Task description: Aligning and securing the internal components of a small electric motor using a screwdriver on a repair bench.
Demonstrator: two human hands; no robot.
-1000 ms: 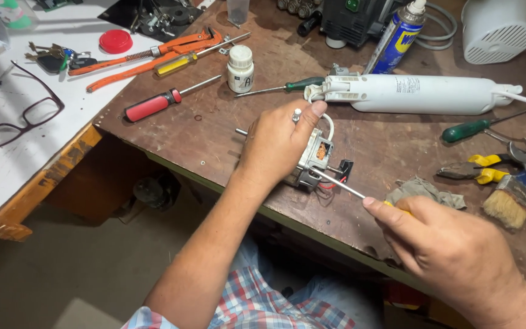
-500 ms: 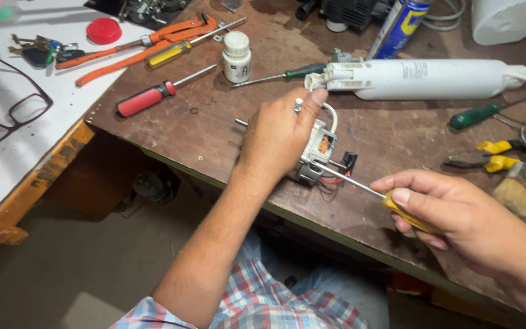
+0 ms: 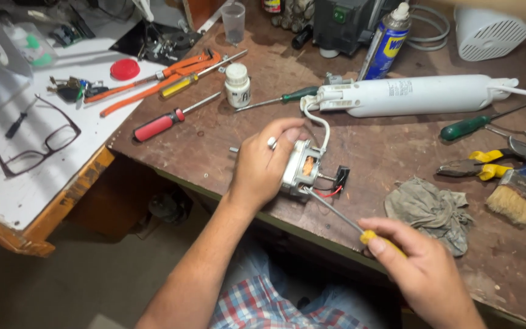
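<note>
Left hand (image 3: 263, 167) clamps small silver electric motor with copper winding (image 3: 302, 170) on brown wooden bench (image 3: 366, 146); right hand (image 3: 424, 274) closed around yellow-handled thin-shaft screwdriver (image 3: 342, 216), tip at motor.

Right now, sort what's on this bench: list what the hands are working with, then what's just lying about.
In use:
left hand gripping the small motor
right hand holding the yellow-handled screwdriver

Lying about:
red-handled screwdriver
rag
paintbrush
spray can
eyeglasses

The left hand (image 3: 263, 164) clasps a small motor (image 3: 302, 170) on the counter (image 3: 214, 146); the right hand (image 3: 424, 271), at four o'clock, holds a yellow-handled screwdriver (image 3: 336, 213) against it.
</note>
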